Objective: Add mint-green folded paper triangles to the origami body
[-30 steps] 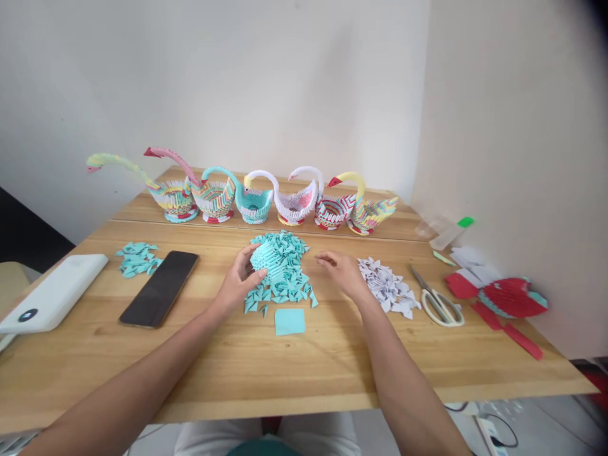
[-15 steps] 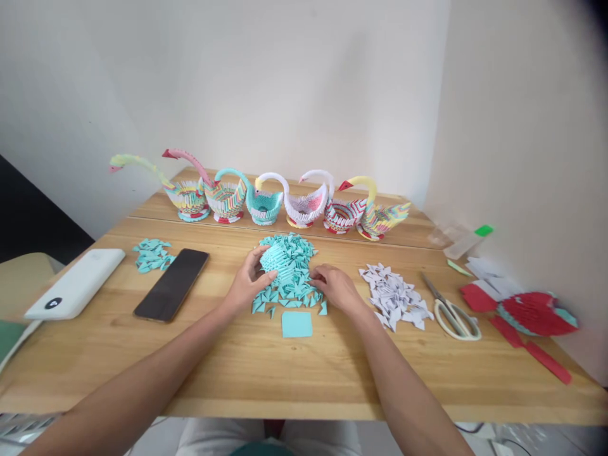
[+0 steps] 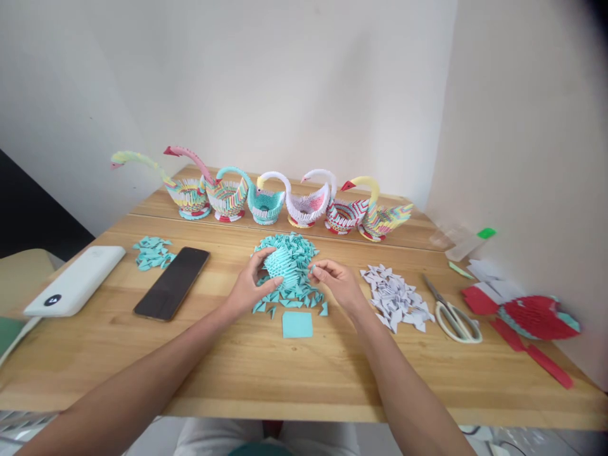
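At the centre of the frame, your left hand is cupping a half-built teal paper model over its heap of loose teal pieces, steadying it while your right hand is pinching one small teal piece beside it.

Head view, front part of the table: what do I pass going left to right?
White power bank → black phone → left hand on the teal folded-paper model → right hand → pile of white folded paper pieces → white-handled scissors → red paper model.
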Demonstrator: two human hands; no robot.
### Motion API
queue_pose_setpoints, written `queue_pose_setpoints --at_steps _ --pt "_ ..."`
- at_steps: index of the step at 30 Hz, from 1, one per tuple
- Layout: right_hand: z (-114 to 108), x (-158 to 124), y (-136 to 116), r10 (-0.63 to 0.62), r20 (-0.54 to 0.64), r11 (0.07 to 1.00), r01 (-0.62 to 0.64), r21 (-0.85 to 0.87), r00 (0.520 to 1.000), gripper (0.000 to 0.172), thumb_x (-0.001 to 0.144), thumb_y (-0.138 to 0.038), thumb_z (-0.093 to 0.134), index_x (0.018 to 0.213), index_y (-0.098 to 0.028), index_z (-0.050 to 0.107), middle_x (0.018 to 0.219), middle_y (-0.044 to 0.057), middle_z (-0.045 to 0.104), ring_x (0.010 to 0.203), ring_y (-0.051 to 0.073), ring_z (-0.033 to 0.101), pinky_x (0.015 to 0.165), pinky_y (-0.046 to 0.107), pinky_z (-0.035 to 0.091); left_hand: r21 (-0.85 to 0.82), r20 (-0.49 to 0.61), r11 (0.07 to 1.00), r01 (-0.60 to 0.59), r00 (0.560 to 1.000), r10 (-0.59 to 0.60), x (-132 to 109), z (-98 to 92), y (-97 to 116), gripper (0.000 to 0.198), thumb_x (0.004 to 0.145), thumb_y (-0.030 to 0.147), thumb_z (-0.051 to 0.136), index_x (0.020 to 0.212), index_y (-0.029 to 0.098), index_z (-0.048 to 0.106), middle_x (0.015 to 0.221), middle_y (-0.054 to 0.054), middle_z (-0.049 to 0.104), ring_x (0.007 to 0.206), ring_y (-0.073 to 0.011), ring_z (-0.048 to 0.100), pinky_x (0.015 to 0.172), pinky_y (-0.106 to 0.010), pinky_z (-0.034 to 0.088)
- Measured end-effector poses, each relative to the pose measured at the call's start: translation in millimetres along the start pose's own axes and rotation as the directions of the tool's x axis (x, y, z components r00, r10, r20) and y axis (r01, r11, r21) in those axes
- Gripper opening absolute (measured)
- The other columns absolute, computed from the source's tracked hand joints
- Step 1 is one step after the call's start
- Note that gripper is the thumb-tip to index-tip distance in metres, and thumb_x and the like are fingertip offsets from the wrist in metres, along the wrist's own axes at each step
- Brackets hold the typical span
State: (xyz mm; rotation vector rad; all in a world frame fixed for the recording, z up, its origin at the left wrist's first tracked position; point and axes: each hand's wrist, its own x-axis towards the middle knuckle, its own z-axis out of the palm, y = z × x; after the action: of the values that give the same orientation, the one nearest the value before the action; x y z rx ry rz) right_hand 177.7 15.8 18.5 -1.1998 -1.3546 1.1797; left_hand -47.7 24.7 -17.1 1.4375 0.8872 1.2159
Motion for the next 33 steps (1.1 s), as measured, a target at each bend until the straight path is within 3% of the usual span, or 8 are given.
queue_pose_setpoints --at_steps 5,12,23,33 --pt "6.0 -5.1 3.7 -0.022 0.043 1.000 0.023 -0.018 0.999 0.038 0.075 -0.057 0.073 0.079 -0.020 0.069 0.071 0.002 0.069 0.065 0.015 0.060 0.059 0.026 0.046 0.029 0.024 1.000 -0.005 1.000 0.005 -1.4 -0.9 -1.2 0.064 0.078 0.043 0.075 0.133 0.024 0.049 0.138 -0.012 0.052 0.120 -0.0259 0.054 0.098 -0.037 0.046" --pt "7.3 -5.9 2.0 -0.066 0.037 0.998 0.066 0.017 0.997 0.038 0.078 -0.057 0.071 0.083 -0.020 0.071 0.068 0.001 0.065 0.062 0.014 0.057 0.061 0.027 0.046 0.059 0.032 0.998 0.002 0.999 -0.004 -1.9 -1.1 -1.8 0.065 0.078 0.044 0.075 0.133 0.023 0.049 0.137 -0.012 0.052 0.117 -0.0258 0.055 0.097 -0.038 0.047" --pt "9.2 -6.4 7.4 0.049 0.079 0.984 -0.062 0.166 0.996 0.042 0.074 -0.059 0.075 0.093 -0.021 0.075 0.074 0.001 0.068 0.064 0.012 0.058 0.061 0.025 0.046 -0.001 0.029 1.000 0.026 0.999 -0.026 -1.1 -0.9 2.5 0.067 0.077 0.045 0.075 0.134 0.022 0.048 0.139 -0.013 0.052 0.118 -0.0260 0.054 0.097 -0.037 0.047" --pt "12.1 -5.0 9.9 0.096 0.074 0.964 -0.111 0.241 0.993 0.044 0.066 -0.060 0.081 0.080 -0.021 0.070 0.068 -0.001 0.065 0.060 0.012 0.058 0.057 0.024 0.044 0.006 0.030 1.000 0.020 0.999 -0.020 -1.9 -1.1 0.9 0.065 0.078 0.043 0.074 0.135 0.024 0.049 0.139 -0.012 0.052 0.121 -0.0260 0.054 0.099 -0.037 0.046"
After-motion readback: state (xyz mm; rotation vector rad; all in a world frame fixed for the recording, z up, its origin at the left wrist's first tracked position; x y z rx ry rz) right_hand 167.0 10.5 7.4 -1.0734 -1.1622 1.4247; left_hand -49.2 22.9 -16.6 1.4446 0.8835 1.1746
